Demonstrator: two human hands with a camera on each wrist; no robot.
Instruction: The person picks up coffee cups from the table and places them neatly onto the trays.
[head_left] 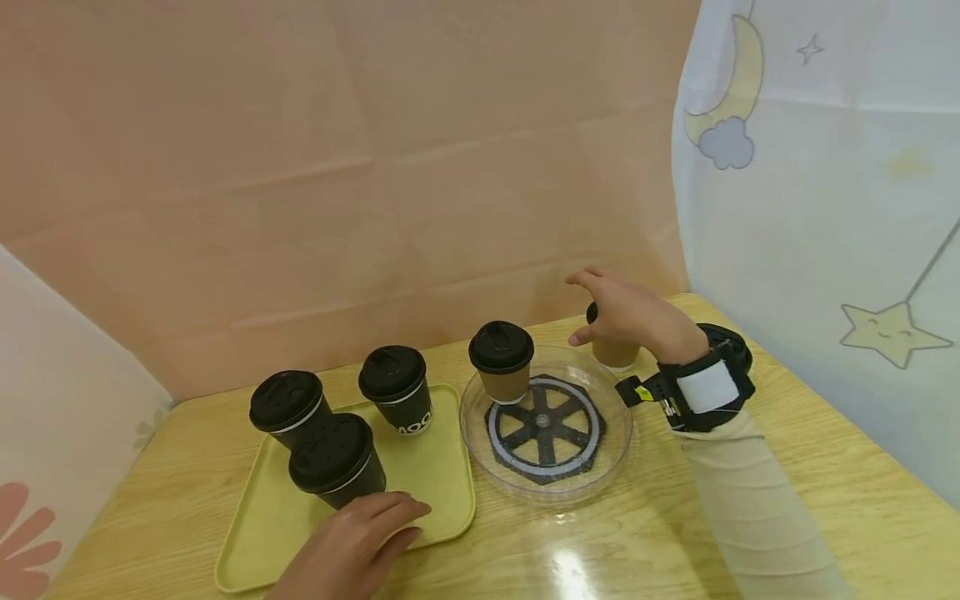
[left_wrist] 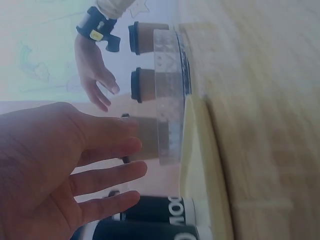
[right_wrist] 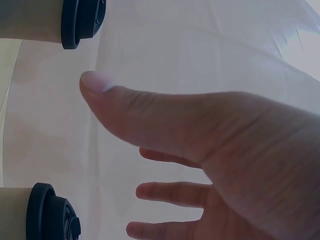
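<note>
My right hand (head_left: 626, 317) is raised past the clear round turntable (head_left: 543, 492), its thumb and fingers apart and nothing held. A brown cup with a black lid (head_left: 615, 354) stands behind it, partly hidden by the hand. Another brown lidded cup (head_left: 506, 383) stands at the turntable's back left. In the right wrist view, an upper brown cup (right_wrist: 30, 20) and a lower one (right_wrist: 12, 215) appear apart from the thumb. My left hand (head_left: 360, 542), loosely bent and holding nothing, is over the tray's front edge, near a black lidded cup (head_left: 337, 462).
The yellow tray (head_left: 442, 500) lies left of the turntable. On it are two further black lidded cups, one at the back left (head_left: 288, 408) and one at the back right (head_left: 397, 392). A peach cloth (head_left: 337, 208) hangs behind the wooden table (head_left: 675, 533).
</note>
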